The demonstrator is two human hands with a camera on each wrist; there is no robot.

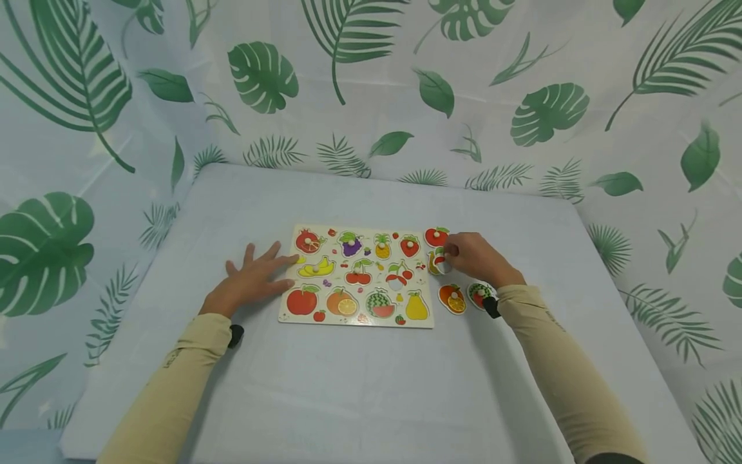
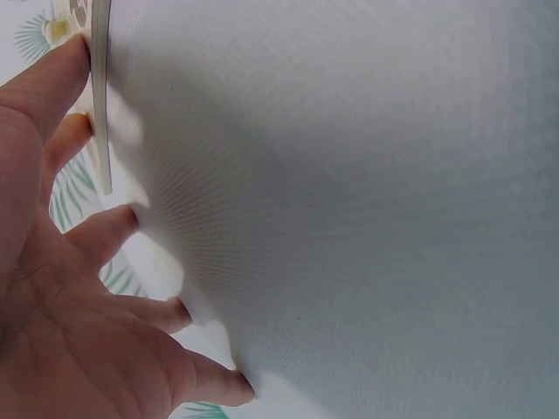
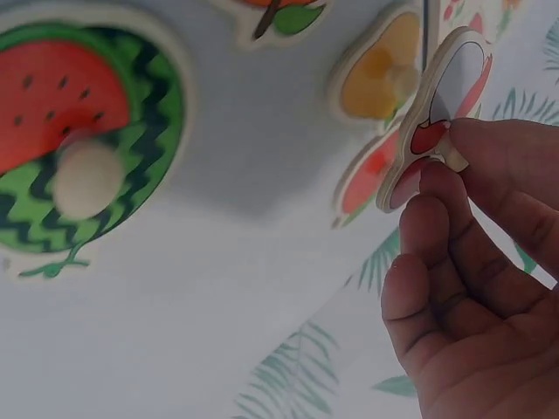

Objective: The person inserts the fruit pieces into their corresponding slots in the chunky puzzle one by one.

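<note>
Right of centre in the head view, the right hand [image 1: 478, 256] pinched a red-and-white piece [image 1: 442, 263], which partly hid the pear piece [image 1: 432, 264]; a black wrist device [image 1: 491, 307] overlapped the watermelon piece [image 1: 478, 293]. Fingers spread, the left hand [image 1: 250, 283] touched the board [image 1: 348, 319].

We have a broad white desk [image 1: 348, 380], its surface finely textured up close. On it we see a fruit puzzle board [image 1: 336, 320] lying flat. To its right lie a red fruit piece [image 1: 436, 238], a pear piece [image 1: 431, 263] partly covered from above, an orange piece [image 1: 451, 299] and a watermelon piece [image 1: 477, 292]. The left hand [image 1: 251, 284] rests fingertips on the desk.
</note>
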